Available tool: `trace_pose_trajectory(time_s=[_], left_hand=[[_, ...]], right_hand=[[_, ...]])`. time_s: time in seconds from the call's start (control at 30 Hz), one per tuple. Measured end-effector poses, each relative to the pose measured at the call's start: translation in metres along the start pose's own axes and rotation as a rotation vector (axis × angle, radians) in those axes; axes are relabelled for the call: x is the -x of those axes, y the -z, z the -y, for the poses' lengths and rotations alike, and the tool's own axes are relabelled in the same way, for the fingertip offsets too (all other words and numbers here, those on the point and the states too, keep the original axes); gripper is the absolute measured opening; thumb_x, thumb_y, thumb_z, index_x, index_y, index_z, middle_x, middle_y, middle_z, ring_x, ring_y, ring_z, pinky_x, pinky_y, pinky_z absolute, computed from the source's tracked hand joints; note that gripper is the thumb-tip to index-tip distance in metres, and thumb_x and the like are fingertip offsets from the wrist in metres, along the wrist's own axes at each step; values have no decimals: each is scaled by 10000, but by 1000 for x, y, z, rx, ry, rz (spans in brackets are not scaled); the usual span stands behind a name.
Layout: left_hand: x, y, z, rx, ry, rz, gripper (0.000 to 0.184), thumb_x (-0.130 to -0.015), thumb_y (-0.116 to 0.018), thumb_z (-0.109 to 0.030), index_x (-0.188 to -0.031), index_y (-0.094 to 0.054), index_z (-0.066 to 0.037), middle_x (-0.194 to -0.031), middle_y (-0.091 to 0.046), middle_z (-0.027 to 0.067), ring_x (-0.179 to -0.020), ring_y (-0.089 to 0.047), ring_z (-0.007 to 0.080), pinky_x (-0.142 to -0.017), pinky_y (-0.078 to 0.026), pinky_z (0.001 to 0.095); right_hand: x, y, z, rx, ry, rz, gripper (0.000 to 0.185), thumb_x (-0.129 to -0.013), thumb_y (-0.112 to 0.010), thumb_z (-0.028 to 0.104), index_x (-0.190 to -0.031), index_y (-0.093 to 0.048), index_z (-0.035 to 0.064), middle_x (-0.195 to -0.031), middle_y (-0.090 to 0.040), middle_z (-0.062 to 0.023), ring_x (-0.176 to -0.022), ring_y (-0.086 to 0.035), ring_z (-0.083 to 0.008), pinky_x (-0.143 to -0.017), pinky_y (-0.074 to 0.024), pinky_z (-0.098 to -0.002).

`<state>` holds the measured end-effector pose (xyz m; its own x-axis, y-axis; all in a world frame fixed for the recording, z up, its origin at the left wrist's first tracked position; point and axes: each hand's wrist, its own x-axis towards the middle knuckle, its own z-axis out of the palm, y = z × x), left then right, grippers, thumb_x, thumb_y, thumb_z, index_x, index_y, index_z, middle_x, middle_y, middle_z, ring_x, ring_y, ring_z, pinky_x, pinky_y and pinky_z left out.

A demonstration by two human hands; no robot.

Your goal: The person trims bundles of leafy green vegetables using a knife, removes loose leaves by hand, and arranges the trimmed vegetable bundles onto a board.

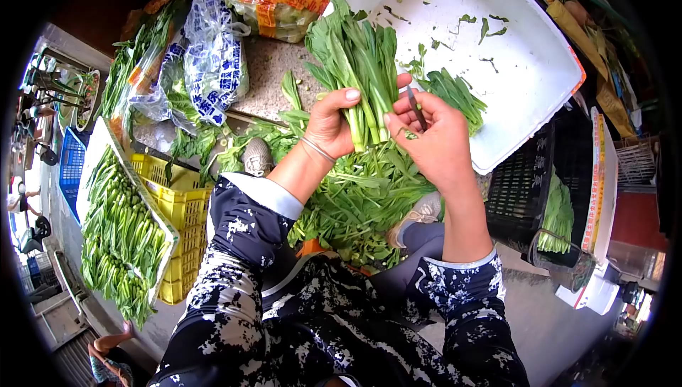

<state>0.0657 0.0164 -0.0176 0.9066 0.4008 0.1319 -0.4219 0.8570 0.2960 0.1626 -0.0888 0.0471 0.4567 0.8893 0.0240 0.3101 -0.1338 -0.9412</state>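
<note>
My left hand [331, 122] is wrapped round the stems of a bunch of leafy greens [359, 60], its leaves pointing away from me and the pale cut ends toward me. Between the thumb and fingers of my right hand [442, 135] is a small dark knife [417, 108], close beside the stems. A fingertip of this hand is near or against the bunch; I cannot tell which. Below both hands, a loose heap of greens [369, 191] covers the ground between my shoes. More greens [455, 99] lie in the near part of a white foam box [522, 81].
Plastic-wrapped vegetables [284, 0] and a blue-printed clear bag [213, 53] stand at the back left. At left, a tray of green bunches [117, 227] rests by yellow crates [186, 245]. A black crate [515, 195] stands at right. Another person's arm [110, 344] shows lower left.
</note>
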Motion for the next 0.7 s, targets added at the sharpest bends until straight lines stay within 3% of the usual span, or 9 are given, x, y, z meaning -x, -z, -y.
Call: trace_pose_trajectory(time_s=[0.07, 0.2, 0.37, 0.43, 0.53, 0.57, 0.63, 0.7], left_hand=[[-2, -1, 2, 8, -17, -13, 770, -664, -604, -240, -1306, -272, 27, -1305, -358, 229, -1123, -457, 367, -980, -355, 478], [-6, 0, 0, 1, -28, 1, 768, -652, -601, -232, -1298, -283, 37, -1290, -373, 236, -1159, -423, 374, -1016, -304, 487], [-6, -1, -1, 47, -48, -75, 754, -640, -607, -215, -1285, -304, 34, -1209, -455, 240, -1123, -460, 372, -995, -327, 513], [-7, -13, 0, 150, -87, -46, 658, -666, -585, -199, -1221, -367, 81, -1141, -506, 246, -1058, -517, 344, -990, -341, 510], [-8, -2, -4, 104, -75, -11, 715, -674, -576, -215, -1267, -308, 82, -1229, -438, 246, -1128, -462, 351, -995, -334, 502], [-11, 0, -3, 49, -48, 83, 741, -683, -568, -235, -1287, -277, 81, -1273, -398, 235, -1160, -431, 353, -1000, -334, 479], [-10, -1, -2, 117, -27, 22, 765, -676, -601, -250, -1306, -270, 32, -1258, -400, 248, -1154, -417, 398, -1017, -302, 481], [-9, 2, -3, 113, -36, 16, 747, -689, -598, -240, -1293, -273, 58, -1248, -418, 229, -1145, -434, 371, -1008, -327, 448]], right_hand=[[-3, 3, -7, -1, -14, -79, 110, -753, -653, 18, -835, -588, -15, -715, -579, 8, -618, -509, -36, -575, -434, -182], [-8, 10, -11, -35, -75, -120, 137, -751, -652, 68, -833, -608, -33, -693, -619, -33, -614, -568, -63, -586, -453, -192], [-11, 9, -6, -228, -13, -222, 141, -780, -622, 77, -842, -608, -49, -724, -638, -50, -622, -583, -73, -559, -441, -192], [-11, 9, -5, -289, 1, -231, 149, -791, -613, 83, -848, -607, -55, -735, -642, -54, -621, -588, -78, -549, -437, -193], [-12, 6, -13, -324, 14, -239, 179, -802, -619, 125, -825, -611, -52, -722, -640, -43, -591, -573, -85, -525, -418, -196], [-13, 4, -19, -209, -34, -182, 176, -799, -625, 137, -817, -617, -38, -704, -638, -41, -571, -561, -88, -517, -413, -204], [-12, 4, -21, -92, -84, -121, 174, -796, -631, 149, -809, -623, -25, -685, -637, -39, -552, -549, -91, -510, -407, -212], [-11, 6, -17, 332, -106, -2, 146, -788, -654, 140, -791, -613, 0, -661, -598, -13, -582, -499, -38, -517, -375, -189]])
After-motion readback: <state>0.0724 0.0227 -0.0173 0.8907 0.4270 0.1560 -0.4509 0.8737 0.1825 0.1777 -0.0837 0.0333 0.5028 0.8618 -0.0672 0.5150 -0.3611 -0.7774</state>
